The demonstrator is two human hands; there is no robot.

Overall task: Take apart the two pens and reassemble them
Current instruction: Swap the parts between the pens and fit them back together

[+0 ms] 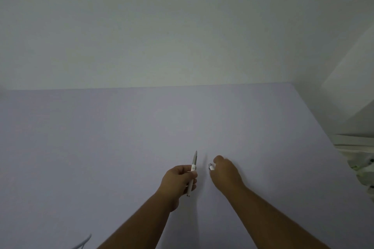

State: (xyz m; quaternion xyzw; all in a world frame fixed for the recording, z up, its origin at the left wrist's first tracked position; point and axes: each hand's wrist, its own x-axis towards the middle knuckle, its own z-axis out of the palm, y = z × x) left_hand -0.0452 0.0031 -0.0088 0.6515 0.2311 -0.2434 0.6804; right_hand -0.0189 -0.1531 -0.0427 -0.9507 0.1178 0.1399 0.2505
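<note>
Left hand grips pen upright; right hand pinches cap.

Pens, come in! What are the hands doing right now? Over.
Left hand holds pen, tip pointing away. Right hand pinches small white pen piece. Second pen not seen. Nothing blocking on table.

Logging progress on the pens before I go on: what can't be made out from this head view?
- Second pen: not in view.
- Small white piece: mostly hidden by the right hand; cap or tip unclear.
- Pen: middle covered by the left hand; tip detail too small.
- White cord: cut off by bottom edge.
</note>
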